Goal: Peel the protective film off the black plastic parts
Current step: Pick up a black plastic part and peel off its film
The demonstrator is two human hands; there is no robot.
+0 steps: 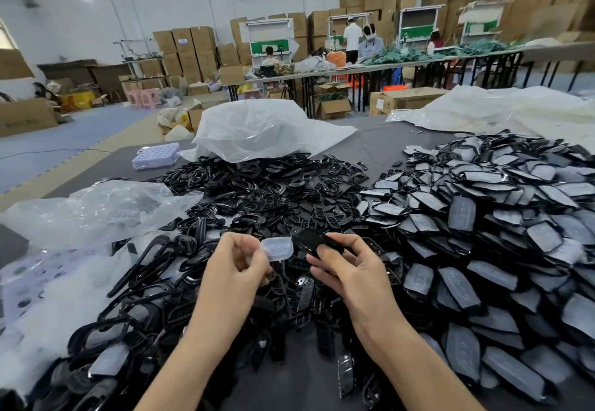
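Left hand (240, 259) pinched the clear film (277, 248); right hand (347, 265) gripped the black part (314, 243) just beside it, at frame centre.

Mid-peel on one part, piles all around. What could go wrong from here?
1. The left hand pinches the film right beside the black part in the right hand. If an edge is attached, which I cannot tell, it may tear and leave a scrap.
2. The filmed pile abuts the bare pile, so parts could get mixed.
3. Fingers on the glossy part may smudge it.
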